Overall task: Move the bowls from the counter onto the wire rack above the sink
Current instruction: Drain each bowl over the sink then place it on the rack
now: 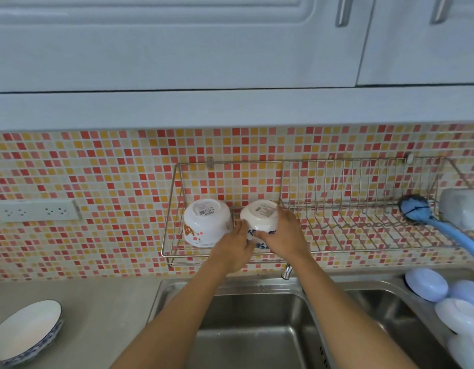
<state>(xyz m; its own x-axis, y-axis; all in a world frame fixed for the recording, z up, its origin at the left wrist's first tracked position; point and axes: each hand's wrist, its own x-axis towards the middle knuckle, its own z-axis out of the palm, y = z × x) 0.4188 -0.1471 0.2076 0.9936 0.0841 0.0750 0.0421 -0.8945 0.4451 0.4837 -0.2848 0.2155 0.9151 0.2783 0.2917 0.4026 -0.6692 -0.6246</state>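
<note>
Head view: one orange-patterned bowl [206,222] already sits upside down on the wire rack [337,222]. Both hands, left hand [234,247] and right hand [284,233], have fingers wrapped around a blue-patterned bowl [260,218], setting it beside the first. A shallow blue-rimmed bowl [25,331] waits on the tabletop [105,310].

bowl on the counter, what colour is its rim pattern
Blue pattern on white, around the bowl rim; head view.

Home kitchen: steel sink [252,328], mosaic tile backsplash [97,169], wall cabinets [177,43], wire rack [363,222].
</note>
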